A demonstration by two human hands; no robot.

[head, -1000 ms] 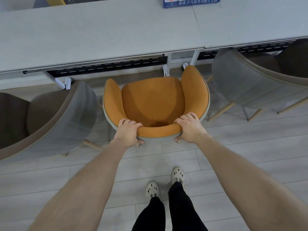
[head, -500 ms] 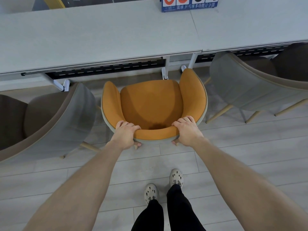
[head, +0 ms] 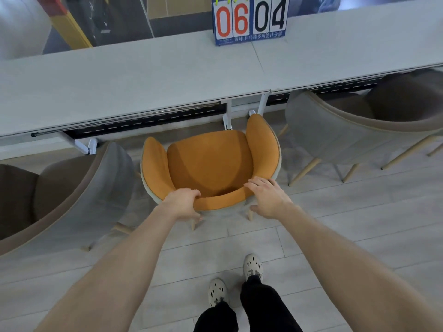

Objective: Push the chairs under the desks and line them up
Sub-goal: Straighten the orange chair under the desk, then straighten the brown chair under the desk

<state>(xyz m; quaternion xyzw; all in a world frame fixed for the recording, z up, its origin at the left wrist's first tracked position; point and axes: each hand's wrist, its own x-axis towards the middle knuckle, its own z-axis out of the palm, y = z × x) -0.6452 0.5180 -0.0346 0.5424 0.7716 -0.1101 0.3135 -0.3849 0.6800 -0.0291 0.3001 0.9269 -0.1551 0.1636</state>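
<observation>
An orange chair (head: 211,164) with a grey shell stands facing the long grey desk (head: 143,80), its arm tips near the desk's front edge. My left hand (head: 183,203) is curled over the left end of the backrest rim, thumb underneath. My right hand (head: 268,197) lies on the right end of the rim with its fingers stretched out and its thumb off the shell. A grey chair (head: 96,200) stands close on the left and another grey chair (head: 335,130) on the right, partly under the desk.
White desk legs (head: 227,121) stand just ahead of the orange seat. A flip scoreboard (head: 250,20) reading 06 04 sits on the desk's far edge. My feet (head: 253,265) are on the pale plank floor behind the chair.
The orange chair has slid forward toward the desk. My right hand's fingers have loosened from a curled grip to lying flat on the rim. The view has tilted up.
</observation>
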